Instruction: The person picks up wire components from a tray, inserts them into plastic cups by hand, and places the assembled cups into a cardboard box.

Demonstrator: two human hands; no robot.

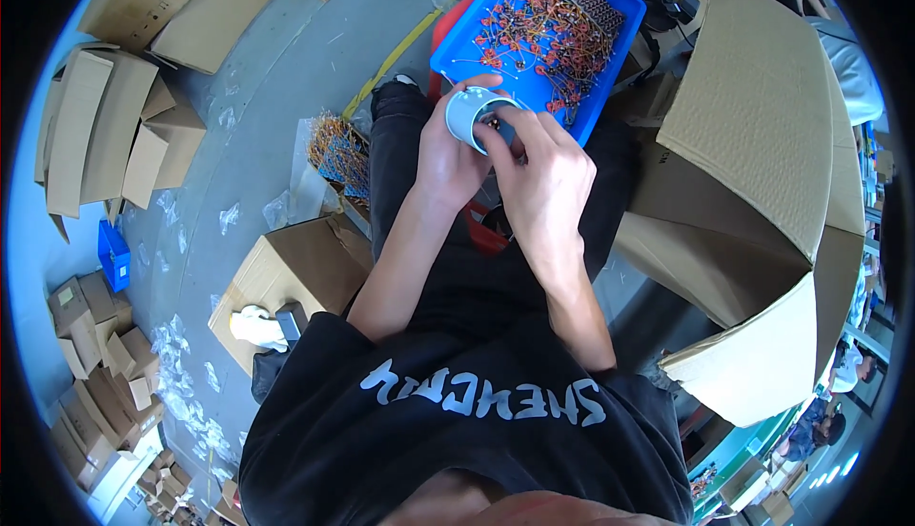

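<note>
The left hand (445,150) is closed around the side of a pale grey-blue, hollow cylindrical housing (462,116); the housing is at the upper centre of the frame, held above the person's lap and tilted, its open end facing right; the right hand (548,156) is at the right of the housing, fingers bent and thumb extended toward the open end; its fingertips are partly hidden at the opening, so whether they grip the rim or a part inside cannot be told; small dark and brownish details show inside the housing, too small to identify. A rectangular bright-blue plastic tray (530,99) is at the upper centre right of the frame, just beyond the hands; it contains a tangled pile of small red and metallic parts with thin wire leads (534,30); a denser, grid-like cluster occupies its upper right portion. Left of the black-trousered legs, a bundle of orange and blue wired parts (338,157) is near clear plastic film; below it in the frame is an open brown cardboard box (310,261), with a white cloth-like item (255,328) at its lower flap. A large open brown cardboard carton (753,116) fills the right side of the frame; further cardboard boxes (110,131) line the left side.
</note>
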